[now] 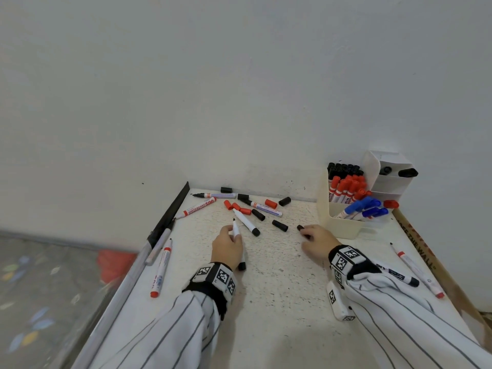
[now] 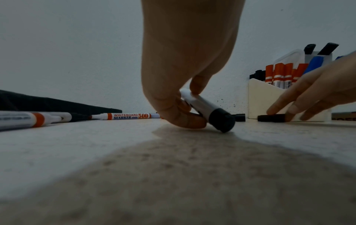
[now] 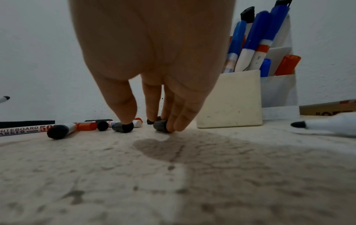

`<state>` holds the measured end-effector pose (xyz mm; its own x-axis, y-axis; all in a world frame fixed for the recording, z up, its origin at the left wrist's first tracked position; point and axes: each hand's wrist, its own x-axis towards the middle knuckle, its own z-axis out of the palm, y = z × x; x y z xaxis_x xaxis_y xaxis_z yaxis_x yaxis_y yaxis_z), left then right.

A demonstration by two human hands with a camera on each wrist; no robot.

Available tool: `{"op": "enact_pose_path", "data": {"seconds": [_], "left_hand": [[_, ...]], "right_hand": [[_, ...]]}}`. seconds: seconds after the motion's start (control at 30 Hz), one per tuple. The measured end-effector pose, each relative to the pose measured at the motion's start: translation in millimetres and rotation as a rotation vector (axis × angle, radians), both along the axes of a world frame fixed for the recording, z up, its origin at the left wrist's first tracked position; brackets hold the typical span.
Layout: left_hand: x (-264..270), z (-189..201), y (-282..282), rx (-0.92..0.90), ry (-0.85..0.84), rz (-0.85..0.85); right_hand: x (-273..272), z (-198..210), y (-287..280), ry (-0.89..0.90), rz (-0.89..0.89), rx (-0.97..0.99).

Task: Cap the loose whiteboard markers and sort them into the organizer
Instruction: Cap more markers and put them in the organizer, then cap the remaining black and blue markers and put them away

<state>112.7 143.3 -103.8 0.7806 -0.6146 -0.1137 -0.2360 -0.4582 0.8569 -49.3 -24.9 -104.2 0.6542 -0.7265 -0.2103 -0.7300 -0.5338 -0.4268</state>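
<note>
My left hand (image 1: 232, 235) pinches an uncapped black marker (image 1: 236, 230), nib pointing away from me; its black rear end (image 2: 221, 120) rests on the white table (image 1: 266, 302). My right hand (image 1: 310, 233) reaches down with fairly straight fingers, and their tips (image 3: 169, 124) touch a loose black cap (image 1: 300, 227) lying just left of the cream organizer (image 1: 335, 222). The thumb (image 3: 125, 115) stands apart from that cap (image 3: 159, 125). The organizer holds black, red and blue capped markers in separate sections.
Several loose red and black caps (image 1: 279, 225) and uncapped markers (image 1: 198, 209) lie near the back wall. A red marker (image 1: 161, 270) lies by the left edge, more markers (image 1: 418, 270) at the right. A black strip (image 1: 170, 214) lines the left edge; a cardboard strip (image 1: 415, 246) lines the right.
</note>
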Motion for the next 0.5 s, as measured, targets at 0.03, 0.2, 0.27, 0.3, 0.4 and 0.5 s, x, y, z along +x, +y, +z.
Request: {"op": "enact_pose_path", "data": {"seconds": [0.03,0.2,0.27,0.3,0.4,0.5], "left_hand": [[2.6,0.3,0.3,0.008,-0.011,-0.010],[28.9,5.9,1.3,0.032,-0.067,-0.003],[42.4,7.6,0.1,0.052,-0.116,-0.004],[48.2,7.7,-0.4,0.059,-0.139,-0.006],[58.7,5.8,-2.4,0.058,-0.152,0.008],[59.3,0.8,-5.4,0.029,-0.094,0.030]], "right_hand": [[3.1,-0.9,-1.5,-0.001,0.007,0.000],[22.2,-2.0,-11.8,0.013,0.022,0.012],[29.1,-2.2,-17.5,-0.004,0.008,0.000],[32.9,-2.1,-20.4,0.008,0.007,-0.029],[47.5,-0.9,-31.5,0.038,-0.043,-0.116],[69.9,2.4,-43.4,0.028,-0.052,-0.150]]}}
